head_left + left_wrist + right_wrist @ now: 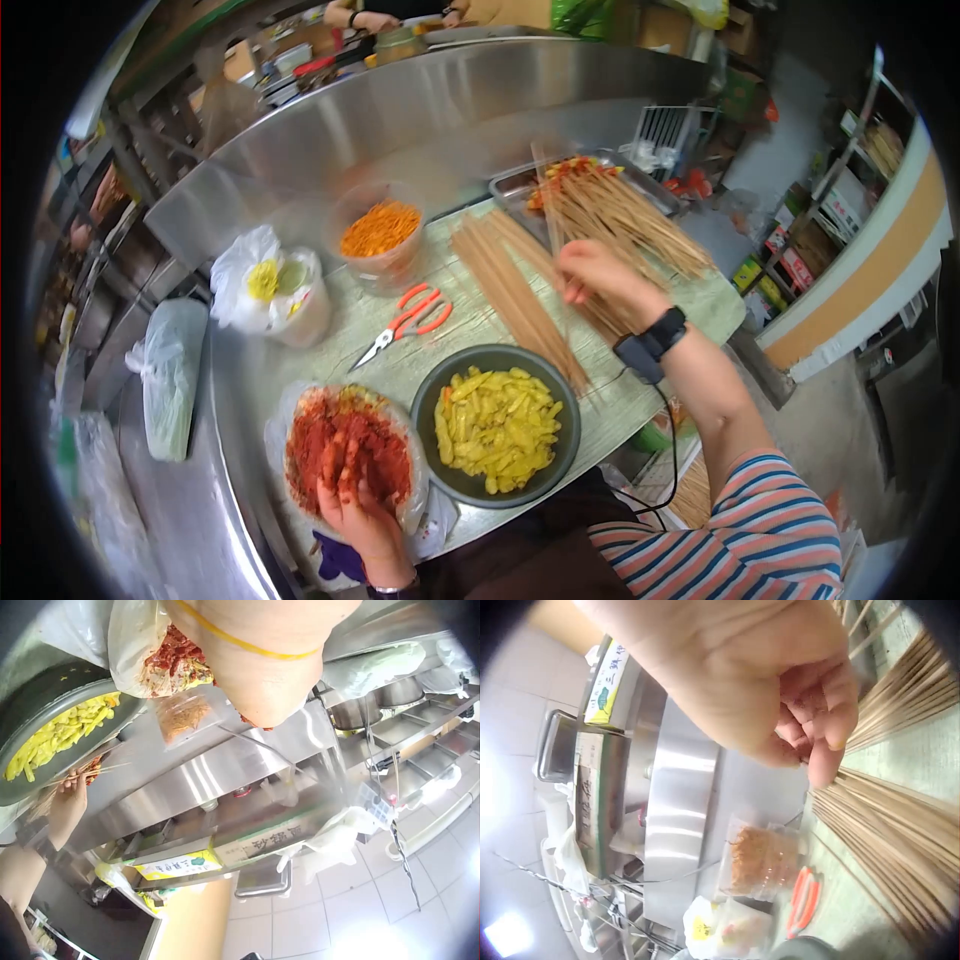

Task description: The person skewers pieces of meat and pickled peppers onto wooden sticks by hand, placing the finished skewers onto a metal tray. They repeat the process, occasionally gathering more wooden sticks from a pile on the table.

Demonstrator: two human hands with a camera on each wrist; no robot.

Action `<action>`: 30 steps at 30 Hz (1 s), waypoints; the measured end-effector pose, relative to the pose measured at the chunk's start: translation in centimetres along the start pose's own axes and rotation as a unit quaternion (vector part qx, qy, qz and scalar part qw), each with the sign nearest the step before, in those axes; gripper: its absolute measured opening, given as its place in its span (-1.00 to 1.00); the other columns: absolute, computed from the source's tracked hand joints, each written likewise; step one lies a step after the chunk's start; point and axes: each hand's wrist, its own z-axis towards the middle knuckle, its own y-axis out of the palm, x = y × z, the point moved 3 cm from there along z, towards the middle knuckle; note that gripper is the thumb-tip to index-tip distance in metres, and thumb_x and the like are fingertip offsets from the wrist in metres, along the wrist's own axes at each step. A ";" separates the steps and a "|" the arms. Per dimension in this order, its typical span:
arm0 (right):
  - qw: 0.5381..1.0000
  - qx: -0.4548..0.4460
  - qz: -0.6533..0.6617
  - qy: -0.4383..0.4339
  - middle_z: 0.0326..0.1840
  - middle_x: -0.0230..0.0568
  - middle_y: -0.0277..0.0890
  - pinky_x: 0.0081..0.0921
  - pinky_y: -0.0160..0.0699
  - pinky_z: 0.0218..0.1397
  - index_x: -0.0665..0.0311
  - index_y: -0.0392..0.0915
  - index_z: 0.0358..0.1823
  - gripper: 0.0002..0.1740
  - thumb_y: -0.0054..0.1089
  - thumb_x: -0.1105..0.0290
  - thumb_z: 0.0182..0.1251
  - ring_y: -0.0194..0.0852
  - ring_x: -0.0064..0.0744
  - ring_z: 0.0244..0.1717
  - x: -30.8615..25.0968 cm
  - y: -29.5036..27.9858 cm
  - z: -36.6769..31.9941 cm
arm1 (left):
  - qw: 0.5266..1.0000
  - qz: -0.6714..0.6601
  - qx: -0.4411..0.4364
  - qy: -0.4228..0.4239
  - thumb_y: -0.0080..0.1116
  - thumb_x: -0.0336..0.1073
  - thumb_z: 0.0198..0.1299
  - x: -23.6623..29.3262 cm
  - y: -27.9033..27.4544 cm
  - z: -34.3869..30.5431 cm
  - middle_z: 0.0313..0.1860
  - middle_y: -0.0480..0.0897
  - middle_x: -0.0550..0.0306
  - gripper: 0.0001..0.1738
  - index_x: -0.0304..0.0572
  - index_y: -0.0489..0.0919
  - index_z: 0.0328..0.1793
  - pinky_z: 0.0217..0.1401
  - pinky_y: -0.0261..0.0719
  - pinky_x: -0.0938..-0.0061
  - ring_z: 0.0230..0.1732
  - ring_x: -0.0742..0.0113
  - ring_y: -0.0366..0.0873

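Note:
My left hand (pixel 365 520) dips into a plastic-lined bowl of red chili paste (pixel 410 470), its fingers loosely extended and coated red. In the left wrist view only the back of this wrist shows, and the fingertips are hidden. My right hand (pixel 605 280), palm toward the camera in the right wrist view, has curled fingers (pixel 825 761) pinching thin bamboo skewers (pixel 550 200), blurred in the head view. It hovers over loose bamboo skewers (pixel 520 290) on the table. Beside the bowl stands a dark bowl of yellow-green pickled peppers (pixel 500 430).
Orange-handled scissors (pixel 405 325) lie on the table behind the bowls. A tub of orange shreds (pixel 380 235) and a bagged white container (pixel 280 285) stand at the back left. At the back right, a metal tray (pixel 515 195) holds skewered food. A steel splashback (pixel 430 110) borders the table.

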 end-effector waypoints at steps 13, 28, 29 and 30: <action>0.950 0.061 0.148 -0.269 -0.46 -0.34 0.44 -0.73 0.39 -0.51 0.30 0.42 -0.20 -0.82 -0.07 0.34 0.42 0.36 -0.65 -0.55 -5.8 3.1 -8.3 | 0.997 -0.054 0.046 0.011 -0.04 -0.38 0.30 4.6 -1.0 1.8 0.21 0.46 -0.11 -0.58 -0.37 0.34 0.27 0.21 0.44 0.33 0.18 0.17 0.47; 0.974 -0.196 0.026 -0.110 -0.36 -0.21 0.51 -0.60 0.61 -0.30 0.45 0.45 -0.27 -0.84 -0.08 0.49 0.40 0.58 -0.46 -0.42 -2.7 9.7 -15.2 | 0.756 0.622 -0.204 0.002 0.29 -0.44 -0.10 4.0 -3.0 2.3 -0.39 0.60 -0.04 -0.78 -0.18 0.66 -0.24 -0.27 0.53 0.37 -0.33 0.05 0.57; 0.974 -0.202 0.028 -0.095 -0.38 -0.21 0.51 -0.61 0.60 -0.30 0.45 0.45 -0.27 -0.81 -0.09 0.46 0.41 0.57 -0.48 -0.42 -2.5 9.5 -15.2 | 0.744 0.628 -0.226 0.005 0.31 -0.39 -0.13 3.7 -2.3 2.1 -0.41 0.58 -0.03 -0.77 -0.13 0.65 -0.26 -0.29 0.52 0.26 -0.34 -0.02 0.54; 0.974 -0.208 0.030 -0.082 -0.39 -0.21 0.51 -0.62 0.58 -0.30 0.45 0.45 -0.27 -0.79 -0.10 0.43 0.43 0.56 -0.50 -0.42 -2.2 9.4 -15.1 | 0.744 0.628 -0.228 0.007 0.31 -0.39 -0.13 3.5 -1.7 2.1 -0.41 0.58 -0.03 -0.77 -0.13 0.65 -0.26 -0.29 0.52 0.26 -0.34 -0.02 0.54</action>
